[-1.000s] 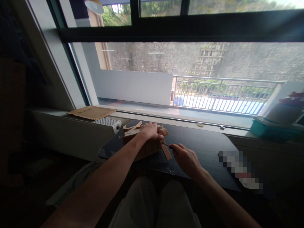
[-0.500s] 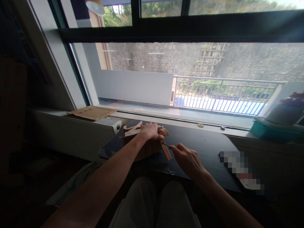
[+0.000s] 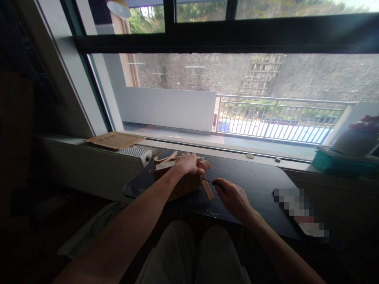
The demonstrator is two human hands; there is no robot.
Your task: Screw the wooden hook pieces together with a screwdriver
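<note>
A brown box-like object (image 3: 184, 188) with a pale top and curved tan strips stands on the dark table. My left hand (image 3: 188, 163) grips it from above, fingers over the top and thumb at its right end. One flat tan strip (image 3: 208, 190) slants down from that end. In my right hand (image 3: 233, 196), closed, is a thin-shafted tool (image 3: 218, 184) with a dark handle. Its metal shaft points left to the upper part of the strip, close to my left thumb. The exact contact of its tip is too small to make out.
The dark table (image 3: 251, 173) reaches the window sill. At its right edge lies a blurred-out flat item (image 3: 299, 211). A radiator (image 3: 130, 167) and a brown envelope (image 3: 114, 139) are on the left. A teal box (image 3: 331, 159) stands at the right.
My right hand has turned and shifted its grip, so more of the tool's dark handle shows. My left hand and the brown object have stayed in place.
</note>
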